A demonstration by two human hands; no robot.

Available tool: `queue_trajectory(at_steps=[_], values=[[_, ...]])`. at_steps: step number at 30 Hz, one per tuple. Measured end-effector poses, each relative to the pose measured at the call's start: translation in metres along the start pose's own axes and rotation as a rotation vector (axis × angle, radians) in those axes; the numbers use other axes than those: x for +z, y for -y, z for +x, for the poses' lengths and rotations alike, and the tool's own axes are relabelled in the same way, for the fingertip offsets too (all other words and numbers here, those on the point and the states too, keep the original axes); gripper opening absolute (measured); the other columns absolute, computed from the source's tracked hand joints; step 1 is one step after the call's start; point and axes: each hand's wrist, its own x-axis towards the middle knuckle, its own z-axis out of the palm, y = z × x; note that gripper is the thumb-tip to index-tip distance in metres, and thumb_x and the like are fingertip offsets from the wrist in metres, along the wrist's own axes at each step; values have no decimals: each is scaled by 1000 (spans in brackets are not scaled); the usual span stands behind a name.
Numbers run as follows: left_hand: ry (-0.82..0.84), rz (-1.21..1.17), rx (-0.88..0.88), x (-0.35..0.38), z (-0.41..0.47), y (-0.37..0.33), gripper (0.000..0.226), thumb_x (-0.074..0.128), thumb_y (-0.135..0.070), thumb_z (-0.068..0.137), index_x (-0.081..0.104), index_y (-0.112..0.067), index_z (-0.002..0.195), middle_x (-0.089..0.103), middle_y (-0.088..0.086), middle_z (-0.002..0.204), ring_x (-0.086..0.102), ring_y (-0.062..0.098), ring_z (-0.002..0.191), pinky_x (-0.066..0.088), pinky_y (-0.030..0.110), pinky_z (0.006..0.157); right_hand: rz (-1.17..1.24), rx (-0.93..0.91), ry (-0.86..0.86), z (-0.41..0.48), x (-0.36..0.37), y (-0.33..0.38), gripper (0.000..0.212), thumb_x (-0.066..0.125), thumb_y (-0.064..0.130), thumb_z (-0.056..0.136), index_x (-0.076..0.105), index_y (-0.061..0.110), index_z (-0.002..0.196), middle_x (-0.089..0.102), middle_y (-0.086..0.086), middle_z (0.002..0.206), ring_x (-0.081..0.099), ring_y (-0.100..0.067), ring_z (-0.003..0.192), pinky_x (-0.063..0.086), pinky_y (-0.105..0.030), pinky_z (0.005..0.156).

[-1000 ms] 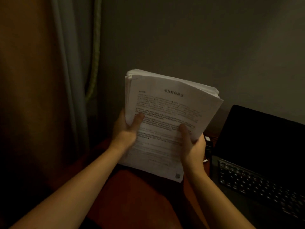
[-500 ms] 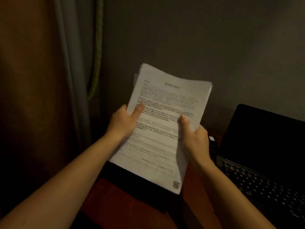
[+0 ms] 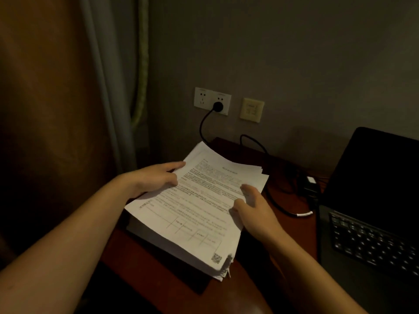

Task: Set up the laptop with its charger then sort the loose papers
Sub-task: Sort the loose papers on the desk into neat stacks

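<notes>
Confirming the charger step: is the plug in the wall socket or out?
In: the black plug sits in the wall socket, its cable dropping to the desk. The laptop end is too dark to tell.

Room dim, light low and warm. Grey wall [image 3: 294, 53] plain, meeting corner at left. Brown curtain [image 3: 45, 109] fills left side; grey-blue curtain strip [image 3: 106, 98] beside it, green trim [image 3: 141, 75] hanging along wall. White double socket plate [image 3: 204, 98] low on wall, beige switch plate [image 3: 252, 109] just right of it. Reddish-brown wooden desk [image 3: 140, 264] against wall below.
</notes>
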Motion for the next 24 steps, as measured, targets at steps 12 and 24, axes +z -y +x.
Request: queue_trajectory(at_steps=[12, 24], values=[[54, 68, 60, -21, 53, 2, 58, 48, -15, 104, 35, -49, 149, 55, -5, 142, 63, 15, 119, 51, 41, 104, -188, 12, -37, 58, -4, 6, 70, 61, 41, 97, 25, 28, 156, 47, 2, 152, 62, -21, 119, 57, -37, 95], [9, 229, 82, -27, 80, -3, 53, 47, -22, 105, 35, -47, 150, 48, -8, 146, 58, 12, 121, 49, 31, 104, -297, 6, -4, 81, 3, 9, 65, 52, 31, 96, 25, 22, 155, 50, -2, 149, 61, -21, 118, 55, -26, 84]])
